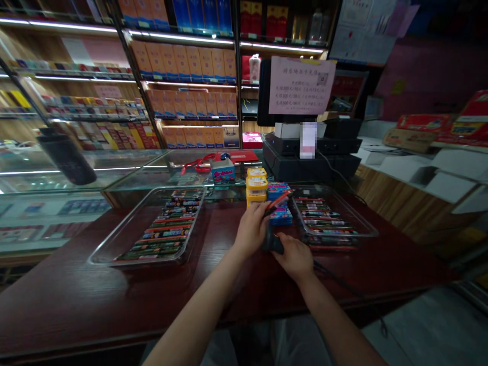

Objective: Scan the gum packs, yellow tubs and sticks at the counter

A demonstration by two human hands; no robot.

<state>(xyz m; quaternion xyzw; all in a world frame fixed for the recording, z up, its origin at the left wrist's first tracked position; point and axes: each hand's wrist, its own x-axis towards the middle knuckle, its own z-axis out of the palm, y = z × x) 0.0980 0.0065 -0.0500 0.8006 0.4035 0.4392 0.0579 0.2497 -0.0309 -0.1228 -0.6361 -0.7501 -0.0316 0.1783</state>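
Stick (pixel 282 200) pinched in left grip (pixel 249 227); dark device (pixel 273 243) clasped in right grip (pixel 297 256).
Near end held, likely exposing far end.

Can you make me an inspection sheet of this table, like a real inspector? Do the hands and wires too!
Surface: glossy dark-red wooden table.
Job's things: red-and-dark stick-shaped item, exact count unclear; dark handheld device; two clear plastic rectangular trays holding slim multicoloured sticks.
Clutter: stacked yellow plastic tubs and blue-and-pink packs beyond the hands.
Grippers: bare left hand holds the stick-shaped item; bare right hand grips the device.
Cables: thin black cord near the front edge, ends unclear.
Surroundings: glass display counter, lit wooden shelves, black monitor bearing a pale paper sheet.
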